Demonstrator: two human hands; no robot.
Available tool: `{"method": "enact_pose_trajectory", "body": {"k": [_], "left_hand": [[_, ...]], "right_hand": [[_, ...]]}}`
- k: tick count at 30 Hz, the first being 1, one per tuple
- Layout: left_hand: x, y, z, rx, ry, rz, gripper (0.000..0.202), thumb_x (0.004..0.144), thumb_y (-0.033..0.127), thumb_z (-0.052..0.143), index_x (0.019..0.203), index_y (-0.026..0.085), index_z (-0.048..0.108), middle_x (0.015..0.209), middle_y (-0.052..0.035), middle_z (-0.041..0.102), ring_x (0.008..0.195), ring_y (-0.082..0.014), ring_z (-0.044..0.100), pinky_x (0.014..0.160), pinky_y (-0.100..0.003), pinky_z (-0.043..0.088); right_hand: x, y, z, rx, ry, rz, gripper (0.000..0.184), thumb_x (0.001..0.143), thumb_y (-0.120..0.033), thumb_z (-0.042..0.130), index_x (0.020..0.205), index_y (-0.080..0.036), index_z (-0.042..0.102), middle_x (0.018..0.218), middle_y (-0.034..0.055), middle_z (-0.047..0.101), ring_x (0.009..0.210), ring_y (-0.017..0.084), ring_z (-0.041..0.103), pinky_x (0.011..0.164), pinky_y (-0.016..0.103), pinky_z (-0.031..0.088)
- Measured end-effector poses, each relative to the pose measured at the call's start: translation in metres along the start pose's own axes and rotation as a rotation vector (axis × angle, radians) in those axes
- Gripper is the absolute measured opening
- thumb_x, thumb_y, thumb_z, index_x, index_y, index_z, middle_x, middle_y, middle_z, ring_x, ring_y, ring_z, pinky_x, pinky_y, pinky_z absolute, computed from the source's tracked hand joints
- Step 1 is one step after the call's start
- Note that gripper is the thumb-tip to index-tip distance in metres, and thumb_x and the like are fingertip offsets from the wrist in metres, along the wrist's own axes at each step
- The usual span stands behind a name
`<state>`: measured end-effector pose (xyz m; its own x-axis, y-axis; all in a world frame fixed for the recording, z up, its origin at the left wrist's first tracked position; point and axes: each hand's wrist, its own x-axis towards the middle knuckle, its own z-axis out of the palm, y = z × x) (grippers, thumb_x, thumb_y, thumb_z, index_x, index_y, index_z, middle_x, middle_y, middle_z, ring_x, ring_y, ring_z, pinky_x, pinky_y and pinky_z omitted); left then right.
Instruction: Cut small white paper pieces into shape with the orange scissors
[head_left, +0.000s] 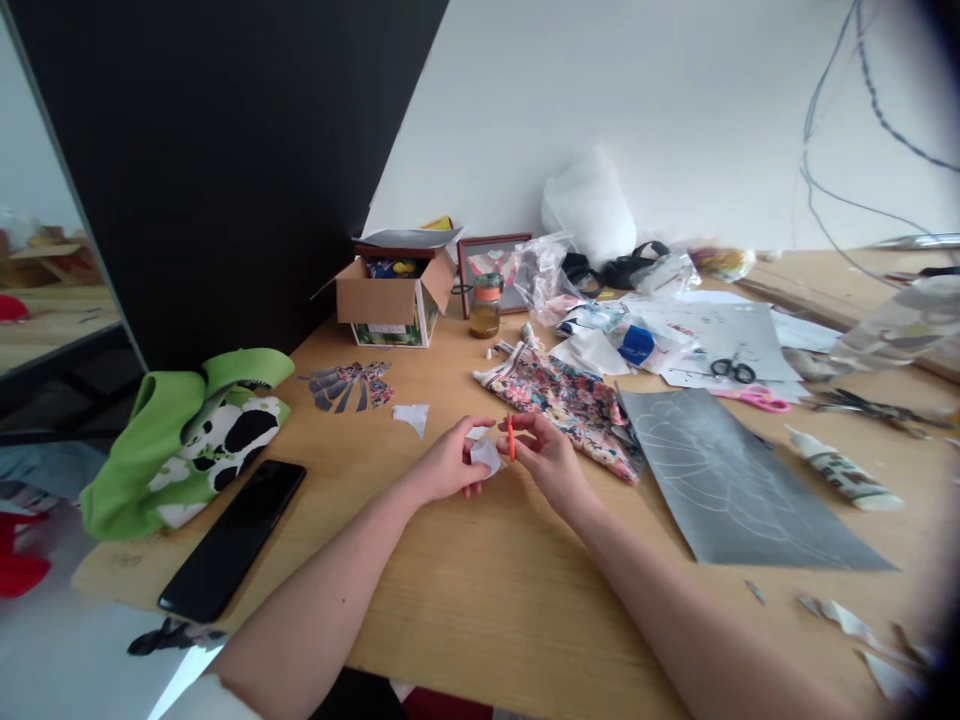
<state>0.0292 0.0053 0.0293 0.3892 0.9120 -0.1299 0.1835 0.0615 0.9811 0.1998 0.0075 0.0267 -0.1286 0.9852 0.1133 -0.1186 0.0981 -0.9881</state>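
My left hand (448, 463) is closed in a pinch on a small white scrap of paper (486, 456) just above the wooden table (465, 590). My right hand (549, 457) faces it, fingers closed on a thin orange piece (511, 438) held upright between the two hands. What the orange piece is I cannot make out. A piece of floral fabric (570, 400) lies just behind my right hand. A second white paper scrap (412, 416) lies on the table behind my left hand.
A black phone (234, 537) and a green bag (187, 435) lie at the left. A grey sheet (739, 485) lies right of my hands, with a glue tube (844, 470), black scissors (733, 371) and pink scissors (754, 399). A cardboard box (394, 295) and jar (485, 306) stand behind.
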Motion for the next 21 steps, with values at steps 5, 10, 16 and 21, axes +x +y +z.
{"method": "enact_pose_trajectory", "body": {"k": [5, 10, 16, 21], "left_hand": [[0.0020, -0.0047, 0.0024, 0.023, -0.007, 0.014, 0.063, 0.071, 0.009, 0.061, 0.130, 0.017, 0.043, 0.067, 0.0032, 0.061, 0.044, -0.0097, 0.055, 0.040, -0.019, 0.041], [0.0035, -0.0057, 0.0050, -0.120, 0.025, -0.025, 0.058, 0.066, 0.014, 0.070, 0.121, 0.015, 0.048, 0.070, 0.0012, 0.063, 0.047, -0.0099, 0.057, 0.042, -0.019, 0.040], [0.0032, -0.0050, 0.0071, -0.291, 0.054, -0.084, 0.041, 0.060, 0.019, 0.075, 0.096, 0.012, 0.057, 0.070, -0.0011, 0.065, 0.048, -0.0087, 0.055, 0.042, -0.020, 0.035], [0.0042, -0.0067, 0.0076, -0.318, 0.045, -0.111, 0.031, 0.061, 0.024, 0.074, 0.087, 0.010, 0.063, 0.071, -0.0030, 0.065, 0.046, -0.0070, 0.053, 0.041, -0.020, 0.032]], "right_hand": [[-0.0024, 0.0020, 0.0045, 0.012, -0.024, 0.065, 0.045, 0.058, -0.042, 0.085, 0.086, -0.019, 0.058, 0.075, 0.0025, 0.066, 0.060, 0.016, 0.061, 0.056, 0.028, 0.049], [-0.0009, 0.0075, 0.0043, 0.026, 0.031, 0.059, 0.046, 0.056, -0.041, 0.086, 0.085, -0.018, 0.058, 0.074, 0.0019, 0.065, 0.061, 0.017, 0.062, 0.057, 0.028, 0.048], [-0.0009, 0.0038, 0.0044, 0.033, 0.097, 0.037, 0.046, 0.055, -0.041, 0.087, 0.083, -0.018, 0.058, 0.076, 0.0013, 0.065, 0.061, 0.015, 0.061, 0.057, 0.027, 0.049], [-0.0019, 0.0042, 0.0057, 0.011, 0.082, 0.030, 0.047, 0.057, -0.047, 0.085, 0.083, -0.019, 0.059, 0.076, 0.0025, 0.065, 0.062, 0.017, 0.062, 0.057, 0.029, 0.050]]}}
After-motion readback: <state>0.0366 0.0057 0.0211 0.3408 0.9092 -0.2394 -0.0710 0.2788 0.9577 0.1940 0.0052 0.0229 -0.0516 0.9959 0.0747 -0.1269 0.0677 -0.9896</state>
